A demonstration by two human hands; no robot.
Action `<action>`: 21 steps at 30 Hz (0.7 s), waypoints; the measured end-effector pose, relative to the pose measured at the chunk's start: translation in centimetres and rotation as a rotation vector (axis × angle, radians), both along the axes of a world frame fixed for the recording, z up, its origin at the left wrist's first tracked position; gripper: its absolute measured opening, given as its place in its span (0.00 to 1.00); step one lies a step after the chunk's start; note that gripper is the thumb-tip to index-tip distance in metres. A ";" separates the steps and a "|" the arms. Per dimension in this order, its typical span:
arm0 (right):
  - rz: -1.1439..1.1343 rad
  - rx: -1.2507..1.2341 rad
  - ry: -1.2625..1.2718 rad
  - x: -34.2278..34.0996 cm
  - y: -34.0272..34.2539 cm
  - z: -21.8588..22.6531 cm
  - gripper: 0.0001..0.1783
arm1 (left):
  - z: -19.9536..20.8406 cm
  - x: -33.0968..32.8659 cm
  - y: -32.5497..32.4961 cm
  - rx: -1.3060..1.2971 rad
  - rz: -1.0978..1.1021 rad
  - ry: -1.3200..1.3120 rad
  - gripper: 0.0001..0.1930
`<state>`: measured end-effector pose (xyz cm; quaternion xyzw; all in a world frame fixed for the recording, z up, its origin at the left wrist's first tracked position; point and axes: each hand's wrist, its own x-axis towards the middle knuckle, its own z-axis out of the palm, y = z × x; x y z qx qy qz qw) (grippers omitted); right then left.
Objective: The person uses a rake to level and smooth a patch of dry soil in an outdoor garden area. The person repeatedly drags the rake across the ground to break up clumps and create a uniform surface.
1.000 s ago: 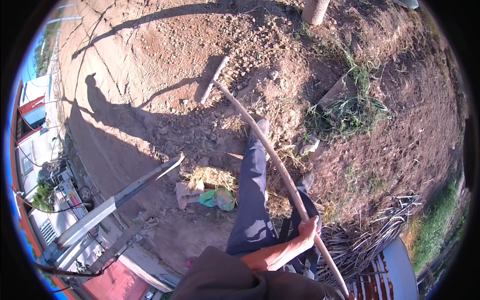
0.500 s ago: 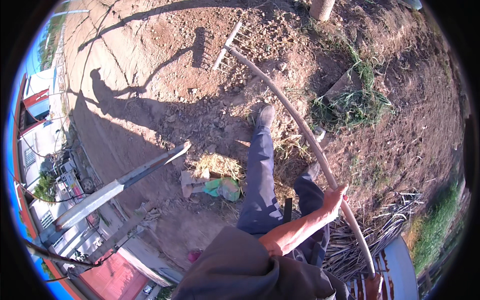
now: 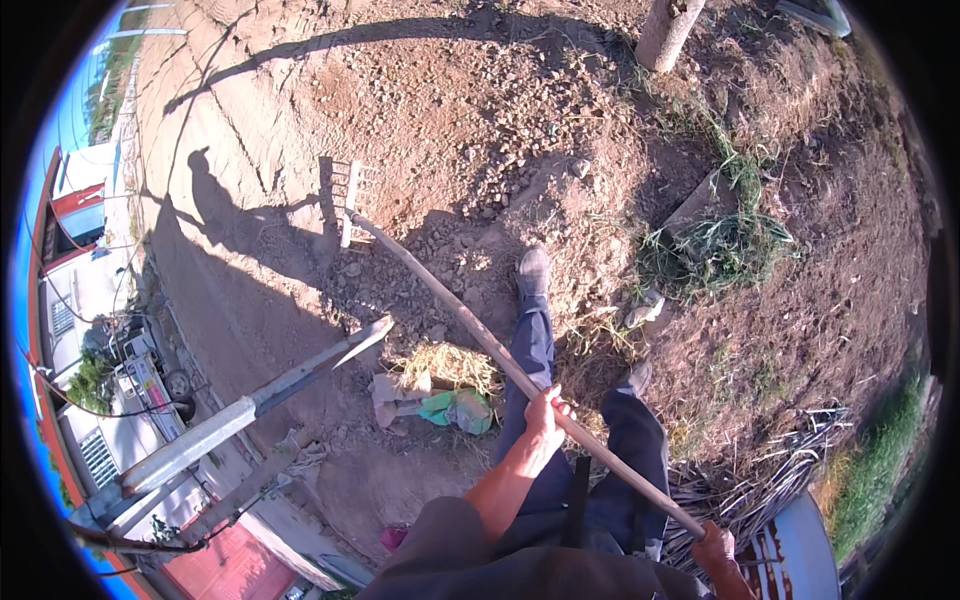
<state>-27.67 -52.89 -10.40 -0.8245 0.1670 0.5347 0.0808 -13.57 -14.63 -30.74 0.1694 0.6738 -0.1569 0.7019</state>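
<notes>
My left hand (image 3: 545, 418) and right hand (image 3: 714, 547) both grip a rake (image 3: 480, 335), its head on dirt (image 3: 480, 120) beyond my shoe (image 3: 533, 271).

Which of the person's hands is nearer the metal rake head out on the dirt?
Left. The left hand grips mid-handle, closer to the metal rake head; the right hand holds the handle's near end.

No labels, signs or screens in view. Only package-like items: crumpled green plastic bag (image 3: 458, 408) on bare dirt just left of the dark trouser leg (image 3: 530, 360), touching a tan torn scrap of paper or sacking (image 3: 392, 388) lying further left of that leg.
</notes>
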 end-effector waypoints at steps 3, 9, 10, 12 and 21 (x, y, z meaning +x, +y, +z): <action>-0.005 0.079 -0.034 0.7 -1.1 -0.3 0.08 | 2.1 2.2 -1.1 -0.025 0.007 -0.041 0.10; -0.029 0.018 0.054 7.8 6.4 -0.8 0.08 | -1.2 8.5 3.8 0.121 -0.053 -0.019 0.11; -0.046 0.039 0.043 9.9 9.8 -0.9 0.09 | -3.0 10.6 6.1 0.140 -0.077 0.001 0.13; -0.071 0.080 0.036 11.7 12.7 -1.9 0.09 | -3.7 13.0 9.9 0.119 -0.090 0.033 0.16; -0.099 0.188 -0.063 20.6 15.9 -5.4 0.09 | -1.1 23.4 14.2 0.132 -0.080 -0.089 0.16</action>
